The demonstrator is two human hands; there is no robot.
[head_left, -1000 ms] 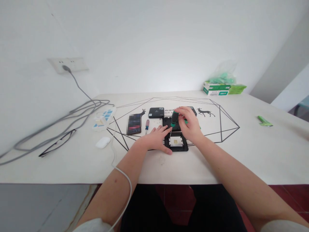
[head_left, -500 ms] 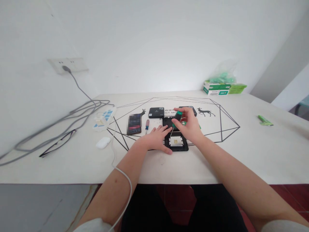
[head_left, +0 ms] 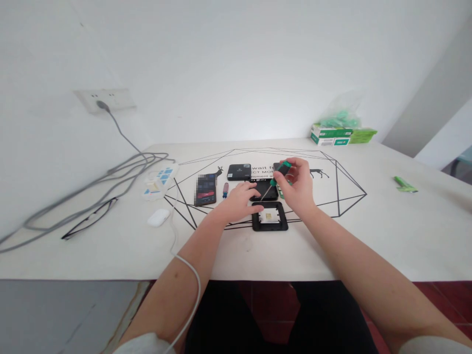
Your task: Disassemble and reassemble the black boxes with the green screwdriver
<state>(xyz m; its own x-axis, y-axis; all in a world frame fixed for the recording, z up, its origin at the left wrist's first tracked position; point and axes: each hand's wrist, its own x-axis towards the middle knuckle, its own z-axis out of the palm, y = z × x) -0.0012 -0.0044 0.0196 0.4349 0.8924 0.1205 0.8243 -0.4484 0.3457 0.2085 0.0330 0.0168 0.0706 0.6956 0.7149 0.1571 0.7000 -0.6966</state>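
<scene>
My right hand point(head_left: 297, 184) is closed round the green-and-black handle of a screwdriver point(head_left: 282, 169). Its thin shaft slants down to the left, with the tip by the near left corner of an open black plastic casing point(head_left: 266, 191). My left hand point(head_left: 241, 200) rests at that casing's left side, fingers spread. Its thumb reaches over the far left corner of a black frame point(head_left: 282, 222), which lies nearer to me. Within this frame is a silvery-white plate with a yellowish square point(head_left: 269, 216). Part of a green circuit board point(head_left: 282, 193) shows beside my right fingers.
Behind my hands lies a closed black box point(head_left: 239, 172); another is partly hidden by my right hand. At left are a small screwdriver point(head_left: 225, 190), a phone point(head_left: 205, 190), a white case point(head_left: 158, 218), glasses point(head_left: 89, 218), a power strip point(head_left: 161, 181) and cables. Green boxes point(head_left: 332, 134) stand behind right.
My right hand and the screwdriver have moved right, and the screwdriver leans more. My left hand has shifted slightly away from me, its thumb now over the black frame's corner.
</scene>
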